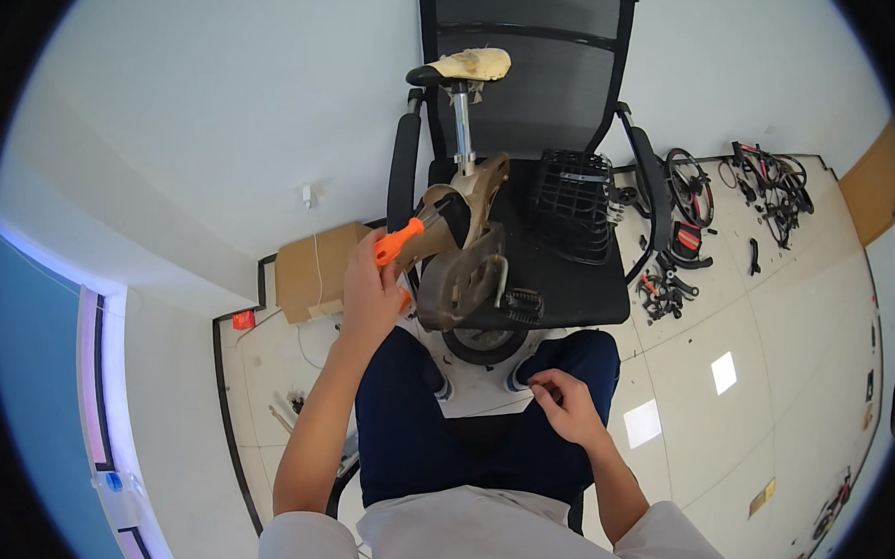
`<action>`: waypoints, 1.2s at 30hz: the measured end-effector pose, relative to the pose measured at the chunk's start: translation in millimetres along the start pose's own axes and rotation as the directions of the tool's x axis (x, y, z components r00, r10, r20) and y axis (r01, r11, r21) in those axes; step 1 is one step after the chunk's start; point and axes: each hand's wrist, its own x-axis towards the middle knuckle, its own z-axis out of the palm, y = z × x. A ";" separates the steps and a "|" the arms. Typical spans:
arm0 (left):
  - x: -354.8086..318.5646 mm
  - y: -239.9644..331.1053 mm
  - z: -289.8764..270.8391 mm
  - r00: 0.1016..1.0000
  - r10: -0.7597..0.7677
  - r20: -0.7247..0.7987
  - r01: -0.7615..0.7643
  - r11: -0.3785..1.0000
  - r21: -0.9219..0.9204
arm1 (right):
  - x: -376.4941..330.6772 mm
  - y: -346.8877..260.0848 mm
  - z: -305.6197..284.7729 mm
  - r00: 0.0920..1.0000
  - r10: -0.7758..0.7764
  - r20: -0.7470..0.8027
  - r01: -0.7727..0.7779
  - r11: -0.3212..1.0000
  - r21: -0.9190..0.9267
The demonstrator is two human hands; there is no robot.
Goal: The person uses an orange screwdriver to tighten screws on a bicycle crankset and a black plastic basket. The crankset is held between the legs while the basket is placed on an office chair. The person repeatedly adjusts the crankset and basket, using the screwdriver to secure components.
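My left hand is raised and holds an orange-handled tool against a tan bicycle frame part. That frame stands on a black office chair in front of me, with a seat post and a worn pale saddle on top. A black pedal hangs from its crank near my knees. My right hand rests on my right thigh with the fingers curled; whether it pinches something small is too fine to see.
A black wire basket lies on the chair seat. Bicycle wheels and loose parts are scattered on the tiled floor at right. A cardboard box and a red item sit by the wall at left.
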 end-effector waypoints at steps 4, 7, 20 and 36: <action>0.4 14.1 -16.5 0.957 -0.195 0.216 0.163 0.974 0.155 | -0.4 -0.3 0.2 1.000 -0.006 0.006 0.006 1.000 -0.026; 11.3 24.6 -24.1 0.696 -0.535 0.479 0.683 0.699 -0.213 | 1.0 1.9 0.9 1.000 -0.019 0.013 0.019 1.000 -0.019; -2.3 3.1 -0.1 0.877 -0.439 0.196 0.475 0.853 -0.215 | -1.3 0.5 1.6 0.999 -0.012 0.038 0.013 0.999 -0.033; 8.2 40.4 6.7 0.983 -0.176 0.060 0.183 0.973 -0.138 | -3.2 2.5 1.4 0.994 -0.071 0.088 0.079 0.992 -0.097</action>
